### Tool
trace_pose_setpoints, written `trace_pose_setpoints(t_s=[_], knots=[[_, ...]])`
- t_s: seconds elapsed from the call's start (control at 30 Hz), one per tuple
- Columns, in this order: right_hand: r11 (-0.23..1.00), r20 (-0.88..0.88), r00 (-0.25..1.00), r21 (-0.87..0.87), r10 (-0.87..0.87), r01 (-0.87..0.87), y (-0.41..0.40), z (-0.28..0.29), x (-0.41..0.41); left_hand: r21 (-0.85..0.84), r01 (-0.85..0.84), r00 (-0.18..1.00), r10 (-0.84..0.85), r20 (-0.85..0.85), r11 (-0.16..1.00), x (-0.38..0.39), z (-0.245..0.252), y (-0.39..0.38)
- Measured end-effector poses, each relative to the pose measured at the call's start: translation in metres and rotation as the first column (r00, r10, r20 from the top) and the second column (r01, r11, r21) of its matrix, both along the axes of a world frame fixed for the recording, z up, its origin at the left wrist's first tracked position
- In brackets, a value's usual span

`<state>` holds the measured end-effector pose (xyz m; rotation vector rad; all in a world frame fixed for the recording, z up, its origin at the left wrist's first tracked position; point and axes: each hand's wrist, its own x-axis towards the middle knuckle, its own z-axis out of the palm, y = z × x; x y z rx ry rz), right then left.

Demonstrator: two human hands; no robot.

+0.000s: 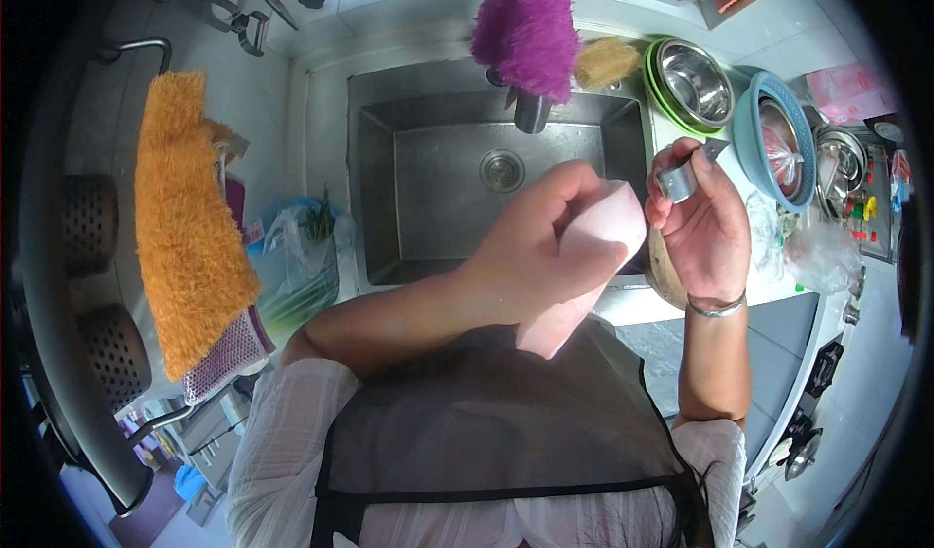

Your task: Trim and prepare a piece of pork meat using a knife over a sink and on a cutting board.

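My left hand (543,238) is closed around a long, smooth, pale pink piece (606,223) that looks like raw pork with skin. One end rises above the fist and the other hangs below it, over the dark apron (496,416). To its right, my raised right hand (704,219) pinches a small metal tool (678,181) between thumb and fingers. The tool has a bent band and a flat, angled blade, and it does not touch the pink piece. Behind both hands lies a stainless steel sink (438,183) with a round drain strainer (501,170).
A fluffy purple cover (525,30) surrounds the faucet (533,114). Steel and green bowls (693,84) and a blue basket (773,139) stand right of the sink. Leafy greens fill a plastic bag (299,256) at left, near a hanging orange cloth (190,234).
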<state>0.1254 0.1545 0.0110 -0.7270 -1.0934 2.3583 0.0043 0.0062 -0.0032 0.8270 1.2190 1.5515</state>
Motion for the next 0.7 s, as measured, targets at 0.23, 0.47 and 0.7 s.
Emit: trace_pose_setpoints(t_s=[0.23, 0.47, 0.7], knots=[[0.961, -0.007, 0.964, 0.076, 0.266, -0.265, -0.008, -0.005, 0.020, 0.002, 0.030, 0.976, -0.030, 0.214, 1.000, -0.005, -0.006, -0.005], [0.904, -0.032, 0.913, 0.160, 0.407, -0.397, -0.019, 0.002, 0.021, 0.049, -0.022, 0.952, 0.006, 0.307, 0.999, -0.005, -0.007, -0.005], [0.895, -0.097, 0.902, 0.206, 0.421, -0.395, -0.025, 0.006, 0.019, 0.043, -0.017, 0.933, 0.001, 0.359, 0.999, -0.009, 0.000, -0.007]])
